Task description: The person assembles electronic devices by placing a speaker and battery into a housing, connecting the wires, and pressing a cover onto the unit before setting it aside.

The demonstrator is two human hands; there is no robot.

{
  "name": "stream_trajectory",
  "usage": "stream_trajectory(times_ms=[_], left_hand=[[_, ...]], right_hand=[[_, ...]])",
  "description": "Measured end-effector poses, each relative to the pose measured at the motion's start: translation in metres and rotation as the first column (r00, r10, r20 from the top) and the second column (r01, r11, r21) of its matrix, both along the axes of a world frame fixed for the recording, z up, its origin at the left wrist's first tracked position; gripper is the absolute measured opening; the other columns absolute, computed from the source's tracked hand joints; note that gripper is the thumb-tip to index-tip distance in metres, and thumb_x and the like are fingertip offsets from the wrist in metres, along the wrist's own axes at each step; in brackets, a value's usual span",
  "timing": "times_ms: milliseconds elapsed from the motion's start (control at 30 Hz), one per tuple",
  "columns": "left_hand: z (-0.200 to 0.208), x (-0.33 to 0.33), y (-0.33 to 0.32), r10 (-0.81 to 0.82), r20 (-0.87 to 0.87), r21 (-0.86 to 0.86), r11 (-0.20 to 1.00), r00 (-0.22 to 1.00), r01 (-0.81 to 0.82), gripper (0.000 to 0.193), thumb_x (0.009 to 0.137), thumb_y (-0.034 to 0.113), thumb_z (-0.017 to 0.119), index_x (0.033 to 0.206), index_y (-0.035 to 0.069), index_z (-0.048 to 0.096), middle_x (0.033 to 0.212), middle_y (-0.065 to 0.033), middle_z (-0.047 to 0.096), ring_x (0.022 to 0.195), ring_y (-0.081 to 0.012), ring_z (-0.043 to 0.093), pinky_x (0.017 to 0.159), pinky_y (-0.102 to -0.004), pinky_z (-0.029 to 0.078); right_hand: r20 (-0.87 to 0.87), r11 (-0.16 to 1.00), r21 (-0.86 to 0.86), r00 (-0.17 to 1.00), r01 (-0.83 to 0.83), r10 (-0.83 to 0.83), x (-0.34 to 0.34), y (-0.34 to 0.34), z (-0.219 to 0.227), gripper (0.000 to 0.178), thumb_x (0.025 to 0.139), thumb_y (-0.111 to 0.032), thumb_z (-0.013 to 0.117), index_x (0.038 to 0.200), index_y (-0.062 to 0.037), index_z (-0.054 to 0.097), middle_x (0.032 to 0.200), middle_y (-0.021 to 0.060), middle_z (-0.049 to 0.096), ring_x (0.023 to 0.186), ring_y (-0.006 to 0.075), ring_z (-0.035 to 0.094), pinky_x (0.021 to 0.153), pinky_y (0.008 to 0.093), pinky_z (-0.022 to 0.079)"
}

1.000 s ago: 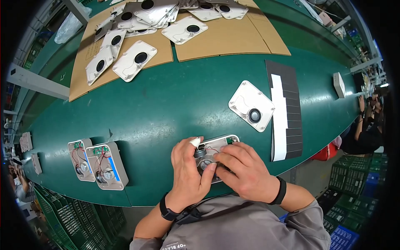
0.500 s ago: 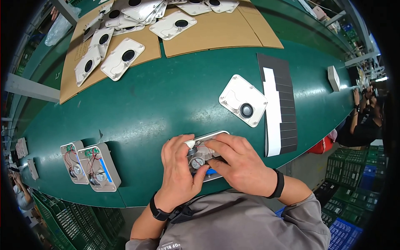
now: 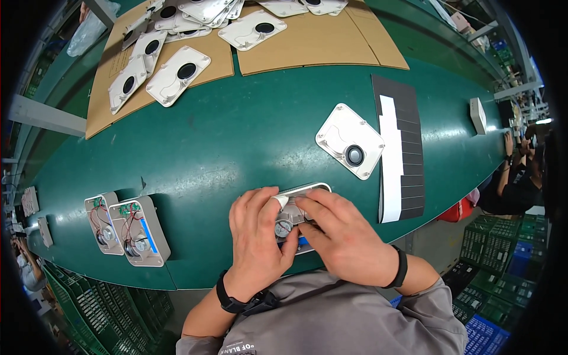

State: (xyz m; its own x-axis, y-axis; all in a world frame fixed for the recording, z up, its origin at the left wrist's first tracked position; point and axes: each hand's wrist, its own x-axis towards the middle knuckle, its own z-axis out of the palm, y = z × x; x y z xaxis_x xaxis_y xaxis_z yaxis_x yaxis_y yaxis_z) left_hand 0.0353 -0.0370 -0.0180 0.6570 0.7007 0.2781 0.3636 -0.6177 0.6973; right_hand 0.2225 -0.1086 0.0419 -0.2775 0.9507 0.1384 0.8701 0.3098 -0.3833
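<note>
A light-grey open plastic housing [image 3: 320, 187] lies on the table close to my body. Inside it show a round silver component [image 3: 284, 228] and part of a blue block [image 3: 303, 241]. My left hand [image 3: 255, 234] is curled round the housing's left end, its thumb beside the round component; one fingertip wears a white cover [image 3: 283, 201]. Reaching in from the right, my right hand [image 3: 346, 239] has its thumb and bent fingers down inside the housing. Whatever they pinch is hidden under the fingers.
Two similar housings [image 3: 142, 234] with wires and green boards stand at left. A white cover panel [image 3: 349, 141] with a black-rimmed round part lies ahead, beside black strip sheets [image 3: 408, 154] with white backing. More panels [image 3: 177, 77] cover cardboard [image 3: 319, 50]. A co-worker [image 3: 518, 177] is far right.
The whole view has shifted slightly. Both hands stay at the housing, with small finger movements; the right fingers remain inside it.
</note>
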Motion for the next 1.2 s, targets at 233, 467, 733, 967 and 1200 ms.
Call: stream_trajectory(times_ms=[233,467,733,967,1200], left_hand=[[-0.002,0.003,-0.003,0.064,0.010,0.021,0.998,0.998,-0.065,0.075,0.073,0.003,0.080,0.139,0.007,0.044,0.142,-0.0195,0.052,0.128,-0.0459,0.050,0.107,-0.0604,0.038],[-0.004,0.003,-0.002,0.046,0.026,0.015,0.999,0.999,-0.047,0.072,0.074,0.004,0.080,0.137,0.007,0.045,0.145,-0.0205,0.050,0.130,-0.0480,0.048,0.107,-0.0625,0.037],[-0.002,0.004,-0.007,0.106,0.007,0.064,0.992,0.994,-0.106,0.058,0.079,0.007,0.078,0.132,0.010,0.054,0.155,-0.0234,0.045,0.142,-0.0510,0.040,0.110,-0.0720,0.029],[0.010,0.006,-0.008,0.025,-0.224,0.085,0.996,0.974,-0.006,0.031,0.085,0.004,0.071,0.115,0.007,0.068,0.161,-0.0258,0.040,0.151,-0.0523,0.032,0.117,-0.0713,0.021],[0.014,0.004,-0.008,0.009,-0.283,0.071,0.997,0.959,0.012,0.024,0.088,0.006,0.068,0.112,0.008,0.071,0.162,-0.0251,0.040,0.152,-0.0510,0.031,0.118,-0.0715,0.021]], right_hand=[[-0.220,0.992,0.058,0.970,0.116,-0.101,0.011,0.012,-0.001,0.025,0.075,-0.006,0.084,0.099,-0.0035,0.077,0.130,0.0195,0.065,0.121,0.0383,0.060,0.094,0.0480,0.054],[-0.131,0.983,0.145,0.987,0.114,-0.096,-0.001,0.005,-0.020,0.023,0.076,-0.010,0.074,0.095,0.0024,0.072,0.128,0.0192,0.064,0.122,0.0388,0.059,0.095,0.0505,0.053],[-0.103,0.982,0.134,0.988,0.131,-0.118,-0.006,0.007,-0.020,0.021,0.076,-0.009,0.075,0.091,0.0027,0.068,0.129,0.0190,0.062,0.123,0.0406,0.058,0.096,0.0500,0.052],[-0.156,0.971,0.108,0.968,0.213,-0.195,-0.009,0.006,-0.027,0.023,0.075,-0.006,0.081,0.092,0.0007,0.068,0.134,0.0188,0.060,0.125,0.0412,0.056,0.099,0.0505,0.050],[-0.475,0.969,-0.005,0.853,0.245,-0.218,0.003,0.002,-0.020,0.026,0.073,-0.004,0.085,0.094,-0.0008,0.070,0.139,0.0198,0.058,0.128,0.0430,0.055,0.103,0.0524,0.048]])
